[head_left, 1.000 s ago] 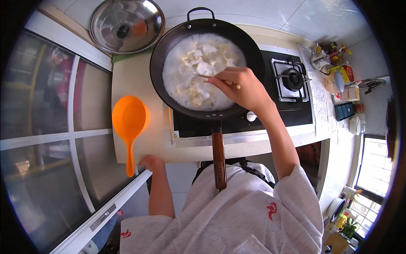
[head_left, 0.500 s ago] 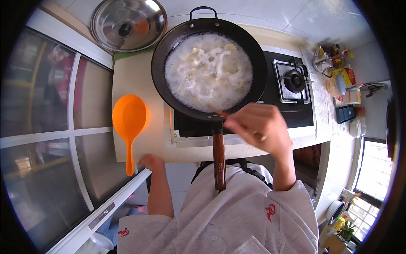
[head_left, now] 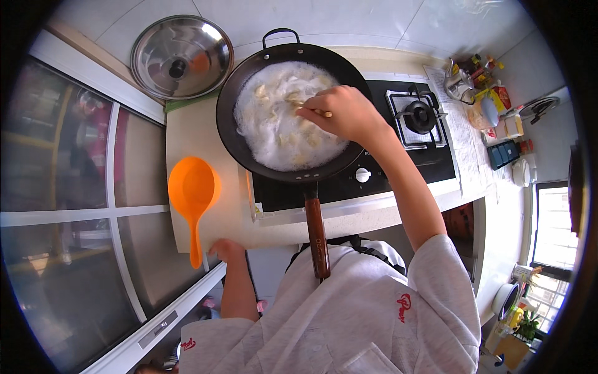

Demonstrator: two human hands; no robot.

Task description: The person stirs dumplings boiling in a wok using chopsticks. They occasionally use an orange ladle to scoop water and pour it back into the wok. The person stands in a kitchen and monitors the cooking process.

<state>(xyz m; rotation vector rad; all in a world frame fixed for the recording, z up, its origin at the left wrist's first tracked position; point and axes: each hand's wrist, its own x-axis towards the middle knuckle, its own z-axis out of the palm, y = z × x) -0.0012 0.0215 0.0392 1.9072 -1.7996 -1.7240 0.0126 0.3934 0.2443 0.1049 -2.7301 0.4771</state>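
A black wok (head_left: pixel 227 134) with a brown wooden handle (head_left: pixel 317 240) stands on the stove and holds white, foamy, bubbling liquid with pale dumpling-like pieces (head_left: pixel 299 142). My right hand (head_left: pixel 346 111) is over the wok, its fingers closed around a slim light-brown utensil (head_left: pixel 324 113). The utensil's lower end is lost in the foam and behind my fingers, so its exact kind is unclear. At the counter's front edge rests my left hand (head_left: pixel 228 249), fingers loosely apart and holding nothing. Just left of it lies an orange water scoop (head_left: pixel 194 187), its handle jutting past the edge.
A steel lid (head_left: pixel 212 65) leans at the back left. Right of the wok are a second burner (head_left: pixel 421 117) and a white knob (head_left: pixel 363 175). A kettle (head_left: pixel 458 84) and bottles stand at the far right. Glass sliding panels (head_left: pixel 56 137) line the left.
My right hand has moved from the wok's near rim, up and left, over the middle of the wok. The view has shifted slightly. My left hand stays at the counter edge.
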